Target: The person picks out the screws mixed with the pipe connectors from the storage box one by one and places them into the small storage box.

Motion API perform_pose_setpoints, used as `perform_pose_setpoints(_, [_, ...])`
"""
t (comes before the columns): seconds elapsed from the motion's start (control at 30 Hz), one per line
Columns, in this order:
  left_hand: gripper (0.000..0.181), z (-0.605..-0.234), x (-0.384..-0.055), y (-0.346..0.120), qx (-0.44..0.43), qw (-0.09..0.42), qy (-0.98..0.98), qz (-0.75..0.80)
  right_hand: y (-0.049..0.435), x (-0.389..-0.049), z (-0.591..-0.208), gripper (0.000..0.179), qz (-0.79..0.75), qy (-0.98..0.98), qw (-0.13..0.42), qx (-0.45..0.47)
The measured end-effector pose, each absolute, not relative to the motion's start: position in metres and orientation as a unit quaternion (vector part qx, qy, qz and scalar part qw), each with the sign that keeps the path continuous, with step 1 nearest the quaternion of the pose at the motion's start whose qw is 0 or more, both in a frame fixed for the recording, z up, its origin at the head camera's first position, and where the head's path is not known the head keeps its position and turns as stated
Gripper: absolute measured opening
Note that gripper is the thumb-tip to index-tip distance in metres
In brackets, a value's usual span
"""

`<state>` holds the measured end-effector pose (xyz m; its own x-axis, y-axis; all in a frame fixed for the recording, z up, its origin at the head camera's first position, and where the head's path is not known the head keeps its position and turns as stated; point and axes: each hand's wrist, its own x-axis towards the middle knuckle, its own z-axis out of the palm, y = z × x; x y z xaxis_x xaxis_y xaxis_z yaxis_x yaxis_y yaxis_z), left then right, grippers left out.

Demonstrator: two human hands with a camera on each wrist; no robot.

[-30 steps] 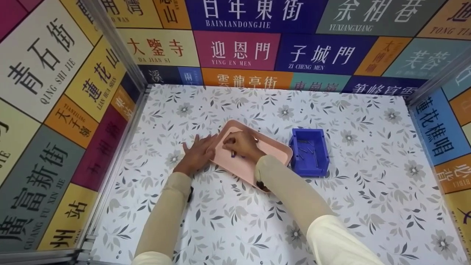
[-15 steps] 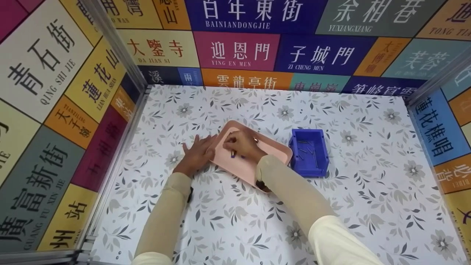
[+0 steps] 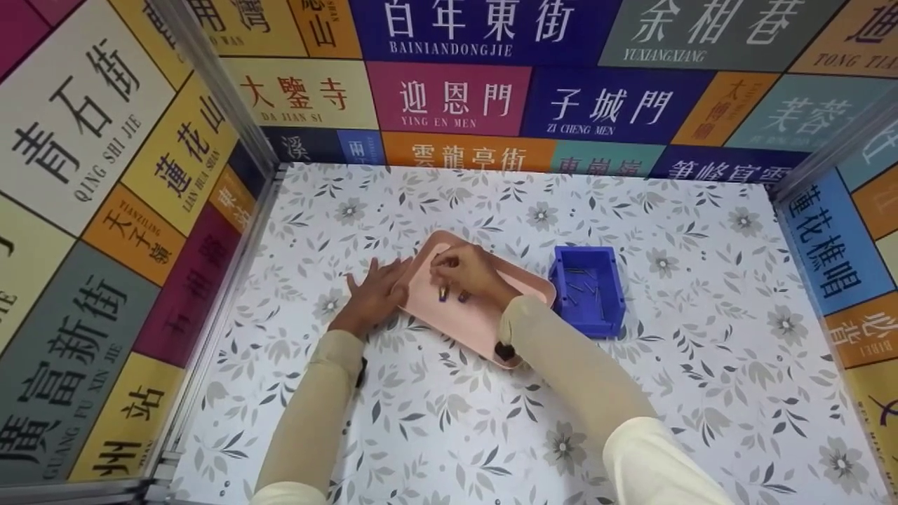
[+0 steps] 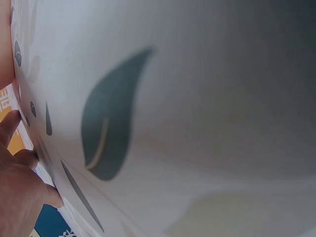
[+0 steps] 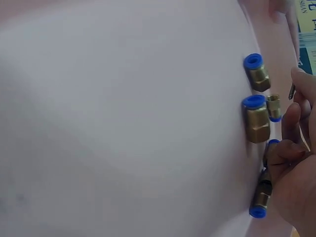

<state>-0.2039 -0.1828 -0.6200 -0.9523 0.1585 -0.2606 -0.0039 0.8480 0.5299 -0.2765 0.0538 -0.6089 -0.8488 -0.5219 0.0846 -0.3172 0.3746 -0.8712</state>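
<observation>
A pink tray (image 3: 449,324) lies slanted on the table. My left hand (image 3: 373,298) rests at its left edge, fingers spread on the cloth and thumb at the rim; its fingers (image 4: 22,185) also show in the left wrist view. Over the tray, my right hand (image 3: 468,272) pinches a small screw (image 5: 292,91) between thumb and forefinger, most of it hidden by the fingertips. Several brass push-in fittings (image 5: 257,121) with blue collars lie in the tray beneath that hand. Two fittings (image 3: 443,293) show below the fingers in the head view.
Right of the tray, close to its corner, stands a blue plastic bin (image 3: 591,327) with several thin metal screws (image 3: 575,287) inside. A leaf-patterned cloth (image 3: 673,365) covers the table. Printed panels (image 3: 449,98) wall in the back and sides.
My right hand has shifted slightly to the right over the tray, uncovering more of the fittings below it. The left hand stays in place at the tray's edge.
</observation>
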Motion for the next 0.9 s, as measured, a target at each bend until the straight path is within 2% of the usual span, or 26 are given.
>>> perform_pose_setpoints(0.23, [0.056,-0.621,-0.203,-0.185,0.050,0.144,0.947,0.283,0.065,-0.278,-0.588,0.011,-0.512,0.818,0.064,-0.253])
perform_pose_setpoints(0.47, [0.057,-0.623,-0.203,-0.186,0.058,0.138,0.946,0.289,0.088,-0.277,-0.562,0.019,-0.516,0.824,0.052,-0.228])
perform_pose_setpoints(0.9, [0.055,-0.619,-0.203,-0.184,0.046,0.144,0.945,0.291,0.169,-0.276,-0.524,0.009,-0.498,0.837,-0.058,-0.219])
